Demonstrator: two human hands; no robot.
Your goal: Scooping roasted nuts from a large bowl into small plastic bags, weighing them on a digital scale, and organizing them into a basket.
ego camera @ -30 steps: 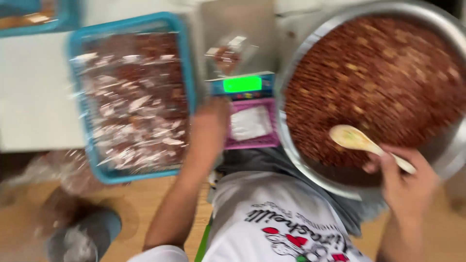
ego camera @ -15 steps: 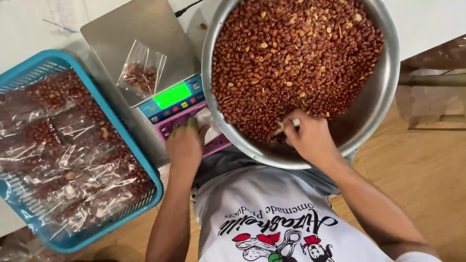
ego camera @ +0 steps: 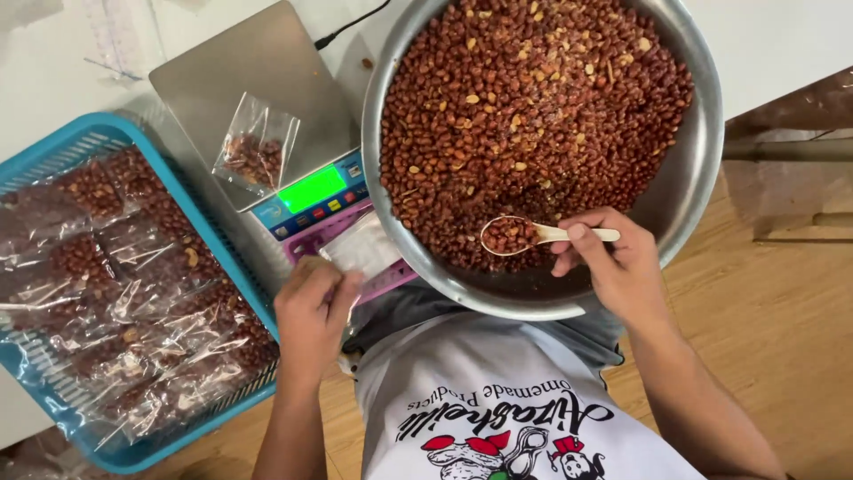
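Note:
My right hand (ego camera: pixel 613 262) grips a pale wooden spoon (ego camera: pixel 524 235) heaped with roasted peanuts, low inside a big steel bowl (ego camera: pixel 702 151) full of brown peanuts. My left hand (ego camera: pixel 311 311) pinches a stack of small clear plastic bags (ego camera: pixel 362 249) lying on a pink tray by the bowl's near left rim. A digital scale (ego camera: pixel 258 80) with a lit green display stands to the left of the bowl. On its steel platform lies a small clear bag (ego camera: pixel 256 153) holding a few peanuts.
A blue plastic basket (ego camera: pixel 178 196) at the left holds several filled clear bags of peanuts. A black cable (ego camera: pixel 351 25) leaves the scale toward the back. White tabletop lies behind; wooden floor shows at the right and below.
The view has swung left and steadied. My right hand has scooped peanuts and lifted the loaded spoon. My left hand has shifted onto the stack of empty bags.

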